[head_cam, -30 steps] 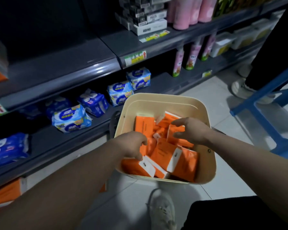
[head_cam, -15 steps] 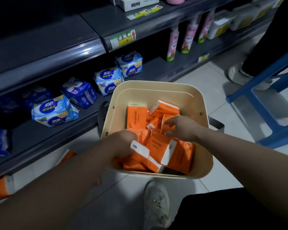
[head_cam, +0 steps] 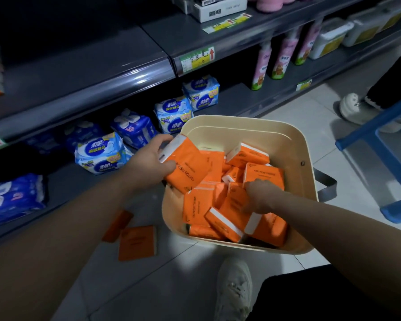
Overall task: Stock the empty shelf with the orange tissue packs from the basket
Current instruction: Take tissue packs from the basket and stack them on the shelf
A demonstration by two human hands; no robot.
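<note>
A cream basket (head_cam: 294, 144) stands on the floor and holds several orange tissue packs (head_cam: 248, 156). My left hand (head_cam: 148, 161) grips one orange pack (head_cam: 188, 167), lifted above the basket's left rim. My right hand (head_cam: 261, 195) is down among the packs in the basket, its fingers curled over one; whether it has a grip on it I cannot tell. The dark grey empty shelf (head_cam: 79, 63) runs across the upper left.
Two orange packs (head_cam: 137, 242) lie on the floor tiles left of the basket. Blue-and-white packs (head_cam: 100, 154) fill the low shelf. Bottles (head_cam: 262, 66) stand further right. A blue stool (head_cam: 380, 144) and another person's shoe (head_cam: 352, 107) are at right. My own shoe (head_cam: 234, 288) is below the basket.
My left hand has lifted an orange pack out of the basket, up and to the left. My right hand stays among the packs. The view has tilted up.
</note>
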